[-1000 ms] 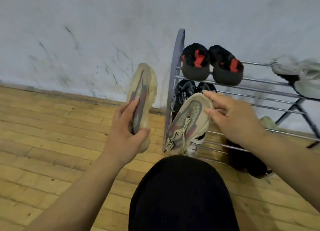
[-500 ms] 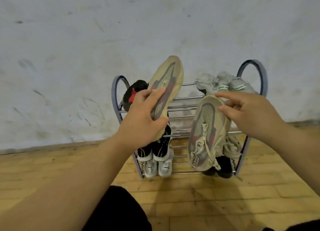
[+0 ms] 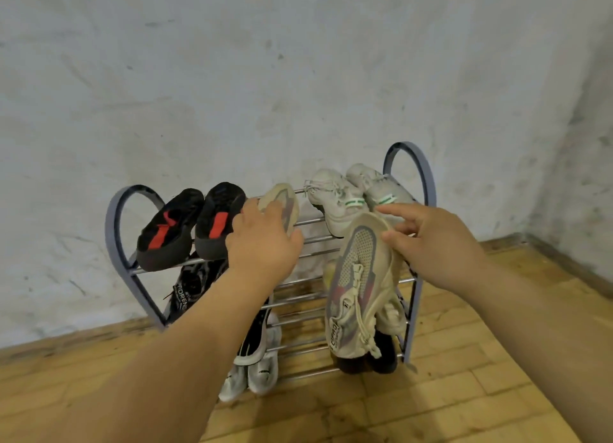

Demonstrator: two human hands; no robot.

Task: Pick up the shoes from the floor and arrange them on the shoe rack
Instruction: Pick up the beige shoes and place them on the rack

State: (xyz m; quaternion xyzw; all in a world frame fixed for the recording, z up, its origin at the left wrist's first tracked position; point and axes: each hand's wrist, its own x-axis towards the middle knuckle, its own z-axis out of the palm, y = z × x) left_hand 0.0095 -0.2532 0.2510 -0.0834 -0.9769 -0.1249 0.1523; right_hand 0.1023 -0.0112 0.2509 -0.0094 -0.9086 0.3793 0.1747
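A metal shoe rack with blue arched ends stands against the wall. My left hand grips a beige sneaker, sole towards me, over the middle of the top shelf. My right hand holds the matching beige sneaker by its toe end, hanging heel down in front of the rack's right half. On the top shelf sit a black pair with red marks at the left and a pale grey pair at the right.
Lower shelves hold black-and-white shoes at the left and dark shoes at the bottom right. A grey plastered wall rises behind the rack. The wooden floor spreads in front, with a room corner at the right.
My left hand has carried its sneaker forward and down onto the top shelf's middle. The right hand with its sneaker has stayed in front of the rack's right side. The view has come closer.
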